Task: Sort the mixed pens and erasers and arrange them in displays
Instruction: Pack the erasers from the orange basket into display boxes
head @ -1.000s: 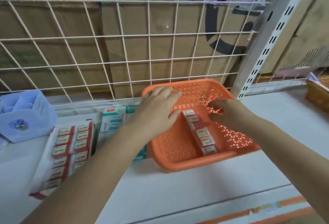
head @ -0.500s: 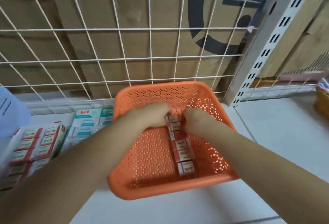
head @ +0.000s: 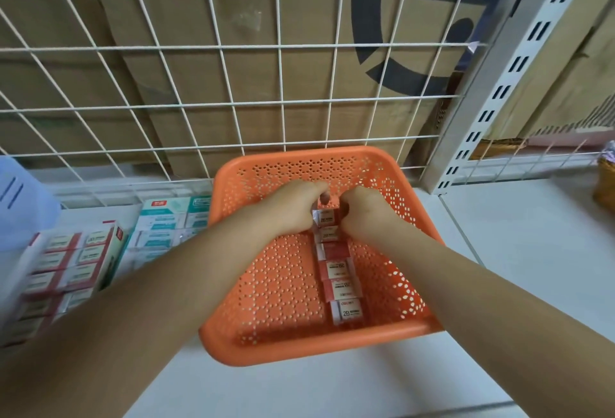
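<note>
Our left hand and right hand curl together over the far end of the row of erasers, each pinching the pieces there. The row runs front to back inside the orange basket, which sits on the white shelf. Boxes of erasers lie just left of the basket.

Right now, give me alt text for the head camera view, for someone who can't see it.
A left hand and a right hand pinch the far end of a row of erasers lined up in an orange basket on a white shelf. Packed boxes sit to its left, and a wire grid stands behind.
</note>
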